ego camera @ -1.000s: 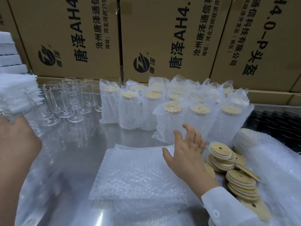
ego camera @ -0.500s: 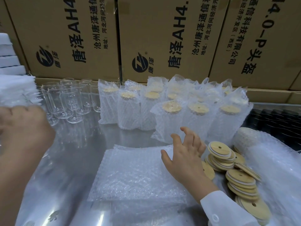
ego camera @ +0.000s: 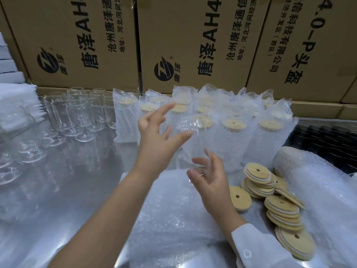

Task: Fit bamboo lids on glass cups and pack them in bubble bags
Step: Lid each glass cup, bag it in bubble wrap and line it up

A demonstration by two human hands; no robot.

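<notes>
Above the flat clear bubble-wrap bags, both hands are apart w/ fingers spread and nearly straight: left hand higher, right hand lower. Between them is a blurred clear glass cup — left thumb across it, real grip can't be told. Round bamboo lids are piled at right; bagged lidded cups stand behind, bare glasses at left, brown cardboard boxes at back.
</notes>
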